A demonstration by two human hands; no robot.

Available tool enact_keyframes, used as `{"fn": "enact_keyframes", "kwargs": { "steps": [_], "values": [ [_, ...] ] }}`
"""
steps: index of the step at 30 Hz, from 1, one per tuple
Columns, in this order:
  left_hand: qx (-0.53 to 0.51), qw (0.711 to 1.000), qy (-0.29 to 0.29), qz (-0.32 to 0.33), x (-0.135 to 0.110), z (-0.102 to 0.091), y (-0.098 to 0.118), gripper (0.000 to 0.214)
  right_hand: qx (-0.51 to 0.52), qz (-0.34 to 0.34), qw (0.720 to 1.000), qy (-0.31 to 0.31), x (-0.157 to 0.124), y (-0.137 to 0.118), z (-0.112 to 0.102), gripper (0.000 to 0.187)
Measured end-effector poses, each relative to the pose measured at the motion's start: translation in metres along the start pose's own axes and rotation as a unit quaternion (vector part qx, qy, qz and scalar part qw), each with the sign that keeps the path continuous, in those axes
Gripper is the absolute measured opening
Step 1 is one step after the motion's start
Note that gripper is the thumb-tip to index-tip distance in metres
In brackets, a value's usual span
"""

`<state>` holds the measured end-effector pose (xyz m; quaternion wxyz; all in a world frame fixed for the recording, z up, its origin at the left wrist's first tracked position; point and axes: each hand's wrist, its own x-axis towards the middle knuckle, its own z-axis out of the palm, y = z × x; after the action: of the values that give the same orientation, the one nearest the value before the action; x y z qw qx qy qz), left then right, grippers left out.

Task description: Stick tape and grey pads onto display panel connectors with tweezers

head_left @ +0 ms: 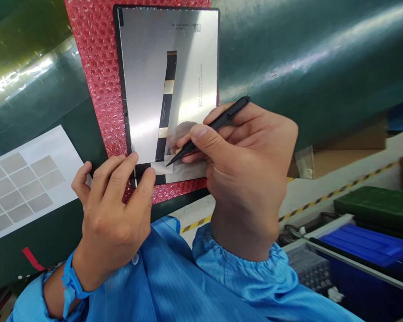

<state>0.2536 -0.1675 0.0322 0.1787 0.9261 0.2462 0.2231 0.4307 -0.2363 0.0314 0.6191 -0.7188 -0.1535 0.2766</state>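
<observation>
A tablet-sized display panel (pixel 143 67) lies with its silver back up and a black rim around it. Down its middle runs a black flex cable (pixel 166 107) with gold-coloured bands. My right hand (pixel 245 156) pinches black pointed tweezers (pixel 218 123), whose tip meets a pale strip (pixel 161 167) at the panel's near edge. My left hand (pixel 114 210) has its fingers spread at the near left corner, with index fingertip and thumb touching the panel. Part of the near right corner is hidden behind my right hand.
Red bubble wrap (pixel 90 58) lies under the panel on a dark green mat (pixel 305 58). To the left is a white sheet (pixel 64 152) of grey square stickers. A blue bin (pixel 365 241) stands at lower right, beyond yellow-black floor tape (pixel 335 192).
</observation>
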Motion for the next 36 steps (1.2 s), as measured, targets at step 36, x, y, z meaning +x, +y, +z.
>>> {"fn": "enact_keyframes", "kwargs": {
  "steps": [36],
  "values": [
    [0.061, 0.996, -0.063, 0.031, 0.001, 0.002, 0.003, 0.031, 0.031, -0.058, 0.995, 0.074, 0.005, 0.016, -0.007, 0.021]
  ]
}}
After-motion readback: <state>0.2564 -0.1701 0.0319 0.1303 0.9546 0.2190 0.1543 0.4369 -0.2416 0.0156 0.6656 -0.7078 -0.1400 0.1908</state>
